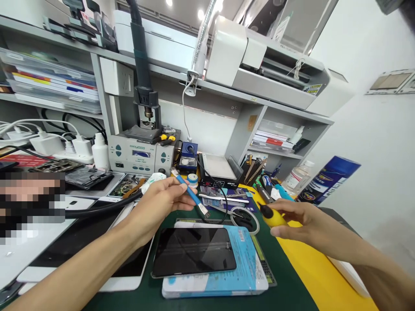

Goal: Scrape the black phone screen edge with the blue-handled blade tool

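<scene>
My left hand (171, 193) pinches a slim blue brush (192, 194) with metal at both ends, held slanting above the green mat. In my right hand (296, 219) is a small yellow bottle (275, 217) with a black tip pointing up and left. Below and between the hands lies a smartphone (196, 250), its dark glossy screen facing up. It rests on a blue and white packet (248, 276), overhanging the packet's left side. Neither hand touches the phone. Scissors (254, 223) with pale handles lie behind the packet, nearest to my right hand.
White-framed tablets (129, 280) lie left, under my left forearm and a thick black hose (103, 211). A hot-air station (141, 153) and a soldering iron stand (188, 157) are behind. To the right stand a clear bottle (296, 177) and a blue spray can (330, 179).
</scene>
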Demonstrator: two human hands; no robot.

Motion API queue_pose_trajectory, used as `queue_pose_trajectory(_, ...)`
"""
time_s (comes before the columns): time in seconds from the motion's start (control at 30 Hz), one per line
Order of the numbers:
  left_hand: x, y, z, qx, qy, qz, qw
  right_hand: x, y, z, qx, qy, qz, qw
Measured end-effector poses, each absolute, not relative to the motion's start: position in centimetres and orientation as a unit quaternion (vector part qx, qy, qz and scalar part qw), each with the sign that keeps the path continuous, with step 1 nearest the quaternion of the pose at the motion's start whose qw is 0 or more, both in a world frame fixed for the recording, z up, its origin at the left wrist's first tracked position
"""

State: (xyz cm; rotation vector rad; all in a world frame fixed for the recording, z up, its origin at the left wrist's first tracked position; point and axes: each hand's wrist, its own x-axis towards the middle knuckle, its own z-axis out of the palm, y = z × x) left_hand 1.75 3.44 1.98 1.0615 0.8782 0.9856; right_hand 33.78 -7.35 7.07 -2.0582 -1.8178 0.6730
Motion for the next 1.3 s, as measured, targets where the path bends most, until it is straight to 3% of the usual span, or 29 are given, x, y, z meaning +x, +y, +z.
queue_pose_trajectory(0.13,1.4,4.0,1.7,0.387,0.402,0.442,0.703,36.8,-8.1,5.8,-0.741,-0.543,0.257,0.3)
queue_pose_trajectory(0.33,1.4,4.4,1.4,0.336,0.404,0.454,0.72,37.3,-5.8,6.6,-0.746,-0.525,0.185,0.365)
queue_pose_trajectory(0.6,0.9,4.7,0.8,0.368,0.385,0.443,0.721,36.1,0.4,4.2,-0.825,-0.502,0.019,0.259)
queue_pose_trajectory(0.77,0.9,3.7,1.0,0.423,0.371,0.422,0.711,36.1,1.0,1.8,-0.848,-0.492,-0.02,0.199)
queue_pose_trajectory(1.0,1.1,2.3,1.7,0.521,0.347,0.402,0.668,34.1,-1.2,2.9,-0.833,-0.486,-0.048,0.259)
queue_pose_trajectory(1.1,1.4,1.9,2.0,0.585,0.337,0.404,0.618,30.6,-3.7,4.9,-0.783,-0.554,0.046,0.279)
queue_pose_trajectory(1.2,2.5,1.2,2.8,0.656,0.324,0.403,0.55,26.2,-6.0,6.5,-0.685,-0.657,0.21,0.233)
queue_pose_trajectory(1.3,4.4,0.2,4.1,0.708,0.317,0.408,0.482,22.8,-6.8,6.9,-0.641,-0.699,0.199,0.247)
